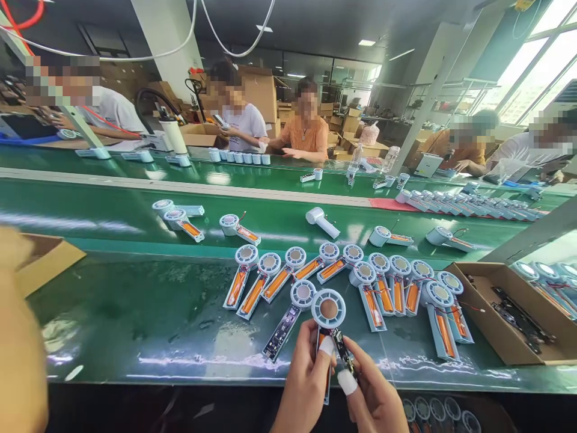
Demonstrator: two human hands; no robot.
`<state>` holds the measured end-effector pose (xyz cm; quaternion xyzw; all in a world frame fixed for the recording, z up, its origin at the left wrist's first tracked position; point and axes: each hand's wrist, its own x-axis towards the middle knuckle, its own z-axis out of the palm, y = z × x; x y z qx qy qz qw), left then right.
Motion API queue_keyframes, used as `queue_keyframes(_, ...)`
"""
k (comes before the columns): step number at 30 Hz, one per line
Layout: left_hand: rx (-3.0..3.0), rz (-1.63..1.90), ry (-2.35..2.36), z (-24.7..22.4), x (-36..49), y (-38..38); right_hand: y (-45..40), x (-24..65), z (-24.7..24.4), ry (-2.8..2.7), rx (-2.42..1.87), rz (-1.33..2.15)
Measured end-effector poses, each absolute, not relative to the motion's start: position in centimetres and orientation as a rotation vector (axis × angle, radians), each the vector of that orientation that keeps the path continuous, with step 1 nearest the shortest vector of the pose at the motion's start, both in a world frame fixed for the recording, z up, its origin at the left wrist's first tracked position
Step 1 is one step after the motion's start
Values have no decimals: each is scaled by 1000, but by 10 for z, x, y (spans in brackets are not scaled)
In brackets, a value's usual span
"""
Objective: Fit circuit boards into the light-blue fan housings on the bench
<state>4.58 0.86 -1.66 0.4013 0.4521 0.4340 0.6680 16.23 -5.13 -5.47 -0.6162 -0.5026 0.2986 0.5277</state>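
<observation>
My left hand (303, 385) is closed around the open handle of a pale blue round-headed device (329, 309), which looks like a small handheld fan. Its head has a slotted ring with a copper-coloured disc, and something orange shows in the handle. In my right hand (377, 394), a narrow black circuit board (343, 352) is pinched beside that handle. White coverings wrap both thumbs. Just to the left lies a similar device with a board in its handle (282, 332). My fingers hide the lower parts of the held device and board.
Several open-handled devices (246, 255) with orange cells lie in a row across the green bench (135, 325). A cardboard box (509, 355) of dark boards stands right; another carton (51, 264) is left. Beyond runs a green conveyor (112, 207) with more devices. Co-workers sit opposite.
</observation>
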Motion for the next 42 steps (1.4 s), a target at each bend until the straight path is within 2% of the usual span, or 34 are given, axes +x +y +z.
queue_keyframes(5,810,1042,1076,-7,48,10,-55,166,-61,-1458,-1523,485)
queue_keyframes(14,535,927,895,-16,40,12,-54,169,-58,-1546,-1505,427)
queue_keyframes(22,504,965,1032,-11,47,11,-53,178,-54,-1716,-1538,218)
queue_keyframes(33,846,1246,1246,-33,72,-16,-50,163,-69,-1781,-1674,187)
queue_keyframes(38,846,1176,1192,-30,70,-11,-52,174,-73,-2014,-1768,164)
queue_keyframes(42,866,1164,1137,-24,67,-6,-53,193,-71,-2171,-1630,323)
